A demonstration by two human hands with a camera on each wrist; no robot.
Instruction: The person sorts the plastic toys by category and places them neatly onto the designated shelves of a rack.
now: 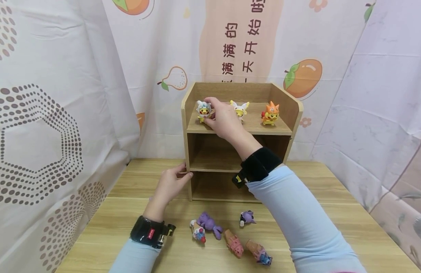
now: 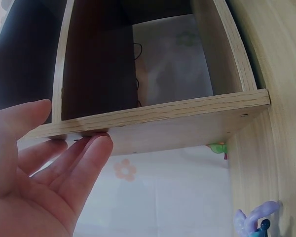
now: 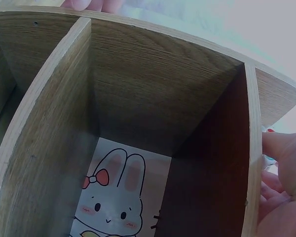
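With the right hand (image 1: 225,118), clamps grip on a white-hooded figurine (image 1: 204,110) atop the wooden shelf unit (image 1: 214,151); with the left hand (image 1: 171,183), touches the unit's side, grip parted.

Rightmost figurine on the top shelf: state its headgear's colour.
Orange headgear; the head view shows it best.

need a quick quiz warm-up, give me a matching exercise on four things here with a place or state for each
1 left hand
2 right hand
3 orange-hooded figurine
4 pink-and-tan figurine

A on the table, in front of the shelf unit
B near the top shelf's right end
C against the shelf unit's left side
D pinching a white-hooded figurine

Pairs: 1-C, 2-D, 3-B, 4-A
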